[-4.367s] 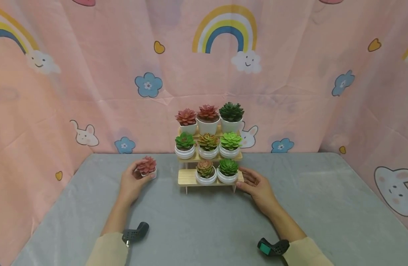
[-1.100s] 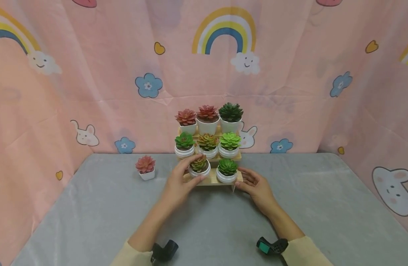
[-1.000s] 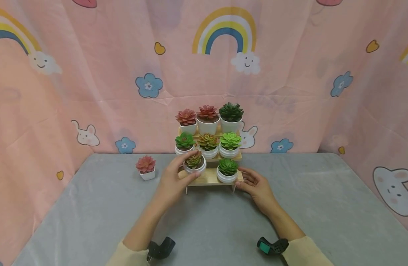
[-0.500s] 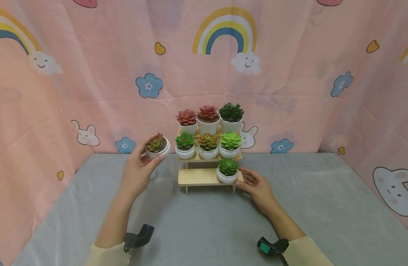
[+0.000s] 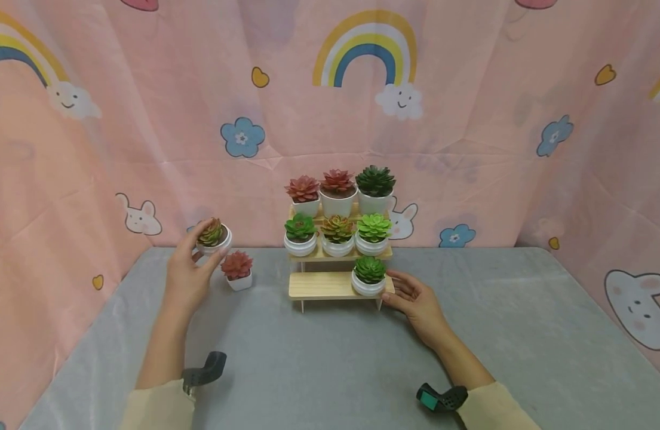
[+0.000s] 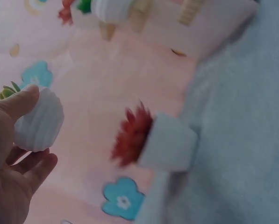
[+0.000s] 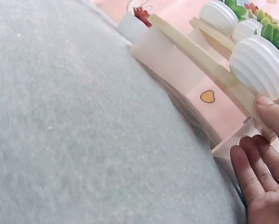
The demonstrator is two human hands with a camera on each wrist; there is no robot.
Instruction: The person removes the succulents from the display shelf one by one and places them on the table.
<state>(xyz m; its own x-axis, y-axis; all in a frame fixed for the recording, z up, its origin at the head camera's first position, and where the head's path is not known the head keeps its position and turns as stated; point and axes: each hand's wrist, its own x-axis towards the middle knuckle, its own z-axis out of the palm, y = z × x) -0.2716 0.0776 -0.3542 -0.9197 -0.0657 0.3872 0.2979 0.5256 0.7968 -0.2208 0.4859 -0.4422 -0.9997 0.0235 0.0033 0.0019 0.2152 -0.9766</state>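
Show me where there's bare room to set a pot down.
Bare: the bottom shelf left of its green plant; the table in front of that shelf and right of the right hand; a narrower strip between the table's pink plant and the stand. Crowded: both upper shelves, three pots each, and the bottom shelf's right end.

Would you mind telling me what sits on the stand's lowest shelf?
A green succulent in a white pot, beside the right hand; the shelf under the pot is hidden.
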